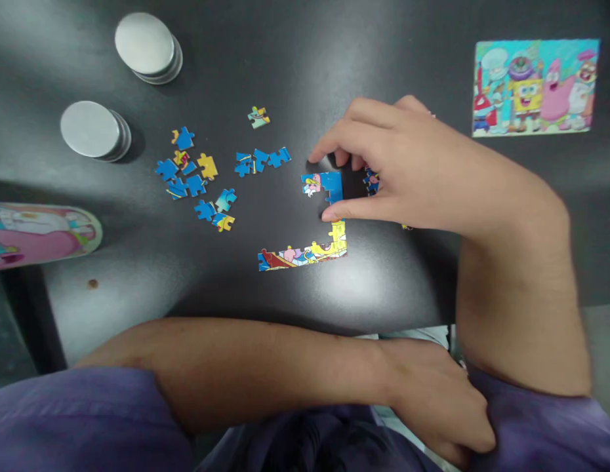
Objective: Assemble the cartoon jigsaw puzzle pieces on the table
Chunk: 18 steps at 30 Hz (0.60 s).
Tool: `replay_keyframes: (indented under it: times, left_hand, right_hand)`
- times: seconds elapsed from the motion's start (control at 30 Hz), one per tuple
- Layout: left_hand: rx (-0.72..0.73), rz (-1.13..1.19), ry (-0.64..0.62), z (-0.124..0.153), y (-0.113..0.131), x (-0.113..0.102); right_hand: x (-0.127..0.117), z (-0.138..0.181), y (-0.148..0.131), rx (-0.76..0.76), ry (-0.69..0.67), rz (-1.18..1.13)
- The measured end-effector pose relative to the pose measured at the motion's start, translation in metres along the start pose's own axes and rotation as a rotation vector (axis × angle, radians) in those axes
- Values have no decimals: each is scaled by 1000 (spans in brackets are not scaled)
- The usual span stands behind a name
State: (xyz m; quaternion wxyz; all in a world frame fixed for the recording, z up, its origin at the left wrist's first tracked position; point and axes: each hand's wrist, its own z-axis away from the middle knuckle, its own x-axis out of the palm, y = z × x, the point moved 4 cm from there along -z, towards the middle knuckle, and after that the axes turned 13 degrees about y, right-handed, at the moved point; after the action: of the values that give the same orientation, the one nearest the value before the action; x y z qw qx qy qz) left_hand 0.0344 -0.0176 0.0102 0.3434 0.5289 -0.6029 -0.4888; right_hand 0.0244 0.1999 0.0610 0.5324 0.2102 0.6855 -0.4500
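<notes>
A small joined section of blue puzzle pieces — one carrying a pink and white figure at its left end — is pinched flat on the dark table between thumb and forefinger of the right hand. Just below it, apart, an L-shaped assembled strip is laid — yellow, red and pink along its base, a yellow piece rising at the right end. Further joined blue pieces are half hidden under the palm.

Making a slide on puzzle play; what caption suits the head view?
Right hand fingers a blue puzzle piece above a joined strip on a dark table.
</notes>
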Motion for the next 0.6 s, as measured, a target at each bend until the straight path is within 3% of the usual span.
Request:
replay_keyframes:
  times: [0.23, 0.6]
  left_hand:
    - [-19, -135, -15, 0, 1, 8]
    - [34, -222, -14, 0, 4, 6]
  right_hand:
    - [3, -3, -5, -24, -36, 69]
    - [1, 2, 6, -55, 43, -3]
